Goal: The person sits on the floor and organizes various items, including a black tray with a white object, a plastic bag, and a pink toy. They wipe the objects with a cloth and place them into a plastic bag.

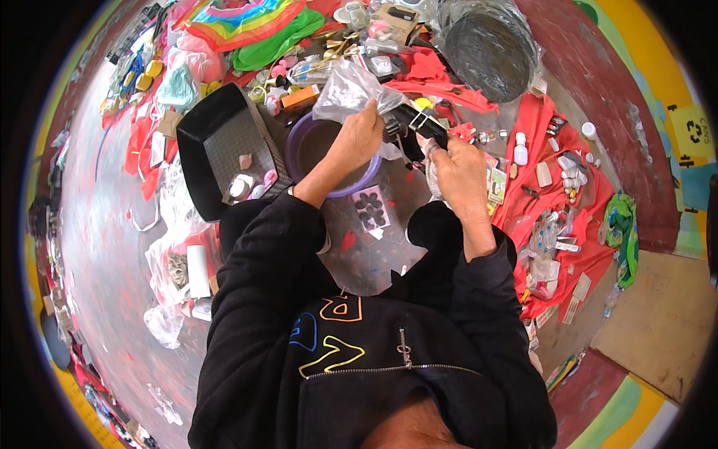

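Observation:
My left hand [360, 136] is closed on a crumpled clear plastic bag [350, 91], above the far side of a purple basin [362, 184]. To its right, my right hand [459, 166] grips a long black item with a pale band across it [420, 121]; its exact kind is unclear. The black item's far end reaches close to the bag and my left fingertips. Some pale greyish material [435, 173] shows below my right fingers, partly hidden by them. Below the basin, between my knees, lies a small clear pack with dark round shapes [370, 209].
A black bin [196, 142] lies left of the basin with several small items inside. Plastic-wrapped dark round pans [490, 56] stand at the far right. Red cloth [550, 217] with bottles and bits spreads on the right. A rainbow-striped piece [243, 22] lies at the back.

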`<state>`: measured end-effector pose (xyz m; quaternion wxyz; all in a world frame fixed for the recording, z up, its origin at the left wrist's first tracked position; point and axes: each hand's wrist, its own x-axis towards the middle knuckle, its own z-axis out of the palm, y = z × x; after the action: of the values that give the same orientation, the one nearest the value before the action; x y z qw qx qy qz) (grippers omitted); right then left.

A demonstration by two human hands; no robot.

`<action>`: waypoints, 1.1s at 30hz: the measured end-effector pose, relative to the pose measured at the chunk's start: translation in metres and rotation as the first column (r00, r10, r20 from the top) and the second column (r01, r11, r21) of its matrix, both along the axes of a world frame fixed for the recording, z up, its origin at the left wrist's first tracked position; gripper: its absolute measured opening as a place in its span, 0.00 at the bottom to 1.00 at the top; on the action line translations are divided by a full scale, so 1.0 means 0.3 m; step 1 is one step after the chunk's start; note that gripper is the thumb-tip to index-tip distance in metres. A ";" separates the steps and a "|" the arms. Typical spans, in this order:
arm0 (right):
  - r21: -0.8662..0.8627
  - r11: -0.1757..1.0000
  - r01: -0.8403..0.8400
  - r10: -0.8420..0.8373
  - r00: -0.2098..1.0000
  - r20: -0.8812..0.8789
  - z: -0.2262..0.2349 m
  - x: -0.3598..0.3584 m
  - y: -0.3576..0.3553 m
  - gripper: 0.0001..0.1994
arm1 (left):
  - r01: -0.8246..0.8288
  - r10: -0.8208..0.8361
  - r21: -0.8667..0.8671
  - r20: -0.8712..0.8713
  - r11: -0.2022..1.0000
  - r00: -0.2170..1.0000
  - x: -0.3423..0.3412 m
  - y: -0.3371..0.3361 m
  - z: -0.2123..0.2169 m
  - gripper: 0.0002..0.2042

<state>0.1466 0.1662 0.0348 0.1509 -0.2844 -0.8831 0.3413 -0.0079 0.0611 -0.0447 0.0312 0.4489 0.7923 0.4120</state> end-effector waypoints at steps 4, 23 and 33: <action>0.012 0.999 0.049 -0.048 0.997 -0.053 -0.003 -0.012 -0.016 0.12 | -0.141 0.134 0.048 0.132 0.989 0.982 0.007 -0.012 0.060 0.19; -0.030 0.997 0.067 -0.068 0.997 -0.032 -0.046 -0.033 -0.010 0.12 | 0.136 -0.140 -0.138 -0.024 0.981 0.990 0.025 -0.048 0.199 0.13; -0.137 0.980 0.144 -0.180 0.933 -0.310 -0.055 -0.043 -0.008 0.12 | 0.030 -0.077 -0.260 -0.170 0.965 0.982 0.085 -0.046 0.241 0.09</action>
<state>0.1336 0.1639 0.0184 0.3041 -0.3049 -0.7998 0.4182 0.0175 0.0473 0.0277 0.0289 0.4974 0.8261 0.2632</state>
